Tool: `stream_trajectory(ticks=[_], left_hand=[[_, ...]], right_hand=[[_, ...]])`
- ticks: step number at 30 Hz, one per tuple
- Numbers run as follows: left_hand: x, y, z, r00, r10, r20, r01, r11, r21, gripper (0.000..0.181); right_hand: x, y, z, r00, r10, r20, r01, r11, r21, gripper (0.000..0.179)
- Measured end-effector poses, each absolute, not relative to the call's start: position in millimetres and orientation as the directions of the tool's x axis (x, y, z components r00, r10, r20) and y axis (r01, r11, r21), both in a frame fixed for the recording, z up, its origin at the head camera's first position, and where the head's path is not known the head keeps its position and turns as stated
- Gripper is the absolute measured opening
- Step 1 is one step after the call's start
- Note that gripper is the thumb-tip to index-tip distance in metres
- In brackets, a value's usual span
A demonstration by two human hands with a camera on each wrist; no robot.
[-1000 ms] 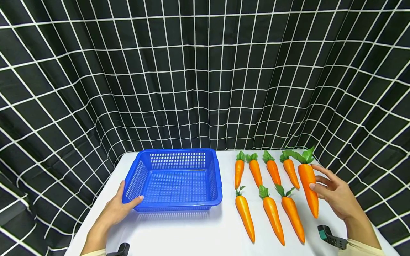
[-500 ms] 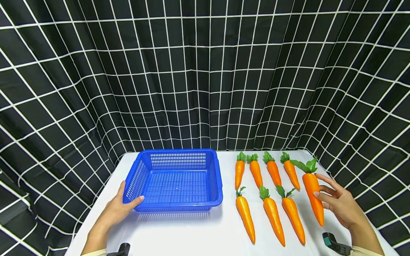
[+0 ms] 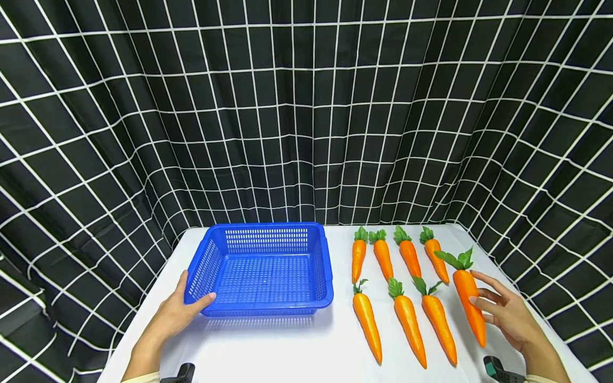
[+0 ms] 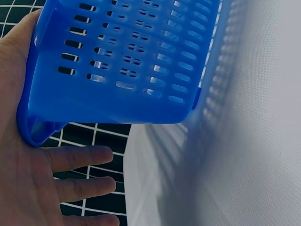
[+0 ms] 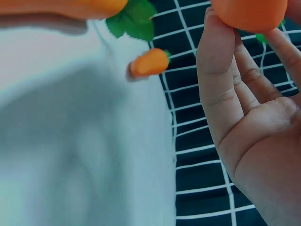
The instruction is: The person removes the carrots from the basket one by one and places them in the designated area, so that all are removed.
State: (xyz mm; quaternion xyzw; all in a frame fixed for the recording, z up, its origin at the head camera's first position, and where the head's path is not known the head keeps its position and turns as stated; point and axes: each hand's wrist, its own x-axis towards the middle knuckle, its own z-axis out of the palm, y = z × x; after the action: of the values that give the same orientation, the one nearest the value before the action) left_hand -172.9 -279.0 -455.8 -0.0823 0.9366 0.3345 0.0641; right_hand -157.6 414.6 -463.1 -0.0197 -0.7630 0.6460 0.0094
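An orange carrot (image 3: 469, 306) with green leaves on top is pinched in my right hand (image 3: 510, 314), thumb on its near side. It slants over the table at the right end of the carrot group; in the right wrist view only the carrot's rounded lower part (image 5: 249, 12) shows. My left hand (image 3: 170, 314) rests against the front left corner of a blue plastic basket (image 3: 265, 307). Its thumb lies over the front rim. In the left wrist view, straight, spread fingers (image 4: 84, 188) extend below the basket's corner.
Several more carrots lie in two rows: a back row (image 3: 409, 257) and a front row (image 3: 409, 327), leaves pointing away. They are right of the basket on a white table (image 3: 268, 351). Black curtains (image 3: 311, 106) with a white grid enclose the back and sides.
My right hand has brought the carrot down and slightly toward me, to the right of the front row. The left hand and the basket have stayed in place.
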Motion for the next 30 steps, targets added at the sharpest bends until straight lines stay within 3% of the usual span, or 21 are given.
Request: stream_trajectory(ticks=[4,9,15,30], left_hand=[[-172.9,-278.5,-454.3,-0.978,-0.111,-0.175,-0.197,0.762,0.617,0.121],[-172.8,-278.4,-454.1,-0.979,-0.107,-0.173,-0.193,0.761,0.619,0.12],[-172.3,-277.4,-453.9,-0.978,-0.115,-0.176,-0.2,0.767,0.61,0.119],[-171.9,-276.5,-453.4,-0.977,-0.119,-0.178,-0.205,0.761,0.615,0.12]], right_hand=[[-157.7,417.6,-470.9,-0.995,0.062,-0.075,0.087,0.234,-0.968,0.057],[-156.6,421.2,-481.5,-0.99,0.068,-0.125,0.137,0.212,-0.968,0.055],[-155.4,422.4,-491.0,-0.99,0.059,-0.131,0.14,0.172,-0.975,0.052],[-156.4,427.7,-500.9,-0.977,0.073,-0.198,0.211,0.301,-0.93,0.048]])
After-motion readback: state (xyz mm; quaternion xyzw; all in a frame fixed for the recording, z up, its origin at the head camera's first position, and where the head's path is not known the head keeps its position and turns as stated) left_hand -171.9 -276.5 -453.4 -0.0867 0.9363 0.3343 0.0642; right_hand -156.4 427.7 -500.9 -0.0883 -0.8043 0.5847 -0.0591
